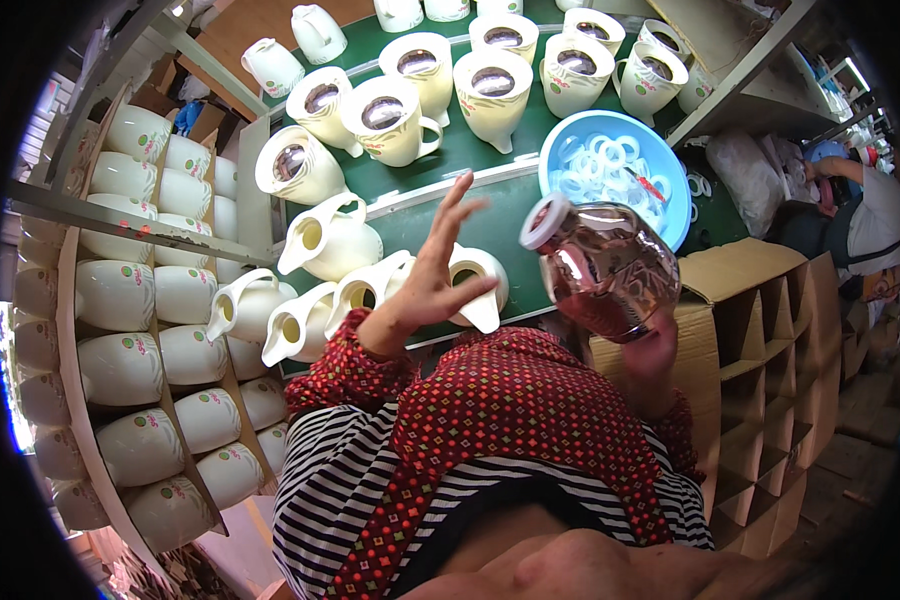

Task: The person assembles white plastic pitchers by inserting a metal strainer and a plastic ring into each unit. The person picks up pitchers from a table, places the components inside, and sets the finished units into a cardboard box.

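Observation:
My right hand [654, 346], partly blurred, grips the rounded bottom of a silvered glass vacuum-flask liner [607, 270]. The liner is tilted, and a translucent white plastic ring [546, 221] sits around its neck. My left hand [439, 274] is raised with fingers apart and holds nothing. Just beyond its thumb is a cream jug body [486, 274] with a spout. Several more spouted jug bodies [330, 236] stand close by on the left. Behind the liner, a light blue plastic basin [549, 154] contains many loose translucent rings [607, 169].
Several cream jug bodies [493, 97] with silvered liner bottoms showing stand across the green work surface [435, 217]. Divided cartons of patterned jug bodies [124, 367] are stacked at left. A cardboard divider carton [765, 360] stands at right. Another person [877, 214] works farther right.

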`<state>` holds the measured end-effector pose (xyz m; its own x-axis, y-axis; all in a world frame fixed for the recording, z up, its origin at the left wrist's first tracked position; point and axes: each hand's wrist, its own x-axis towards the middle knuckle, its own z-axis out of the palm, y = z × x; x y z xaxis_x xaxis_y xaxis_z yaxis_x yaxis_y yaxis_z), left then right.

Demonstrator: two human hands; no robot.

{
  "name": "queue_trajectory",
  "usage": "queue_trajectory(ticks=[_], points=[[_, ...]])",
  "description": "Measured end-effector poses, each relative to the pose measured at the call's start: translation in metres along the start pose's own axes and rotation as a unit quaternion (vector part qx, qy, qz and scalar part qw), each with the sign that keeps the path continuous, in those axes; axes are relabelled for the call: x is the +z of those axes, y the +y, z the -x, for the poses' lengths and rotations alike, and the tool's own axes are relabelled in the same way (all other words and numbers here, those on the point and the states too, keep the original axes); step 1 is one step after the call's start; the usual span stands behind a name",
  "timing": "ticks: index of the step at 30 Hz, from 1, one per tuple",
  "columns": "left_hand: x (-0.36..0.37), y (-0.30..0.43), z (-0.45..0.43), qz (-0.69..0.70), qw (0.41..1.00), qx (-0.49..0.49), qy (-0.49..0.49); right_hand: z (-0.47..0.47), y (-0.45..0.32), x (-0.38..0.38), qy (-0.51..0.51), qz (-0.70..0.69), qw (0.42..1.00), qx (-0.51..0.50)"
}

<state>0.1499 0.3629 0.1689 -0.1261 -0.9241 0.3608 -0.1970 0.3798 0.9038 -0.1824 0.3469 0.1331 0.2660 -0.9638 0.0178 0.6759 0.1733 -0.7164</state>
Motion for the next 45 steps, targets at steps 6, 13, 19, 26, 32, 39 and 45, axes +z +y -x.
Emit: queue_trajectory(ticks=[6, 13, 19, 26, 32, 39, 45], points=[[-0.019, -0.064, 0.051, -0.516, 0.794, -0.021, -0.319, -0.001, -0.003, -0.049, 0.017, -0.033, 0.999, 0.029], [-0.054, -0.044, 0.013, -0.338, 0.930, -0.051, -0.131, 0.007, -0.008, -0.048, 0.060, -0.050, 0.997, 0.027], [-0.108, 0.067, -0.018, -0.190, 0.981, 0.007, 0.029, 0.016, -0.004, -0.044, 0.034, -0.120, 0.991, 0.054], [-0.090, 0.107, -0.023, -0.160, 0.978, 0.081, 0.106, 0.023, 0.012, -0.030, -0.025, 0.083, 0.995, -0.050], [-0.084, 0.108, -0.028, -0.083, 0.981, 0.148, 0.096, 0.026, 0.010, -0.001, -0.025, 0.254, 0.962, -0.093], [-0.011, 0.120, -0.042, -0.073, 0.983, 0.168, -0.005, 0.016, 0.047, 0.001, 0.023, -0.136, 0.984, 0.108], [0.007, 0.128, -0.041, -0.168, 0.973, 0.155, -0.026, 0.010, 0.043, 0.022, -0.034, -0.160, 0.981, 0.108]])
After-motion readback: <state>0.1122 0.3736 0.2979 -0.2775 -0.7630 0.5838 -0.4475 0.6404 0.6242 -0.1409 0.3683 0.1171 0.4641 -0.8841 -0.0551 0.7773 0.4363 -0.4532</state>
